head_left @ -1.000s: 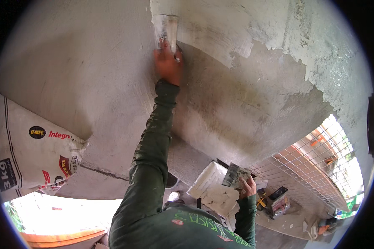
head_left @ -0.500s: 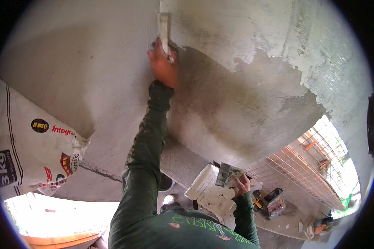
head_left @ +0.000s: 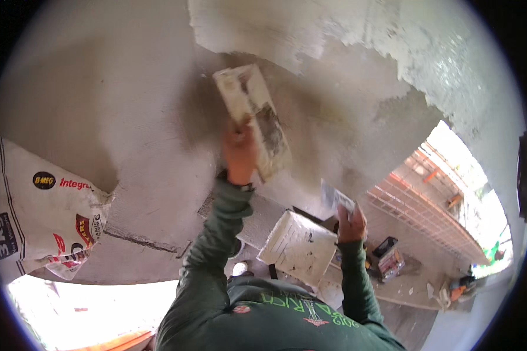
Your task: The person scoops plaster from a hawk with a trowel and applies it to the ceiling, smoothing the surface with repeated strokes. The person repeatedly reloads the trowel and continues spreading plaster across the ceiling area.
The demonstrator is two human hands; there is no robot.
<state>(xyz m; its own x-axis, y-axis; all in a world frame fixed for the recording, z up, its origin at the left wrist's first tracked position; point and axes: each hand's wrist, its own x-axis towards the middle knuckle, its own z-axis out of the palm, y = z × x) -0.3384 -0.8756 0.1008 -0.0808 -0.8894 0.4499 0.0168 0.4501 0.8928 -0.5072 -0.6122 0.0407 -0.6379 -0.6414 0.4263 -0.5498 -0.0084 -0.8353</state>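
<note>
Overhead, pressing plaster trowel (head_left: 253, 120) against grey wall (head_left: 129, 105).
Left hand (head_left: 240, 153) gripping trowel just below blade; right hand (head_left: 350, 222) clutching small scraper (head_left: 335, 198).

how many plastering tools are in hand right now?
2. A trowel in the left hand, flat against the wall. A smaller scraper in the right hand, low beside the white bucket. Others may be hidden.

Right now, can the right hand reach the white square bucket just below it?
Probably yes: the right hand hovers just above the white square bucket with nothing between, though its grip already holds a small metal scraper.
</note>
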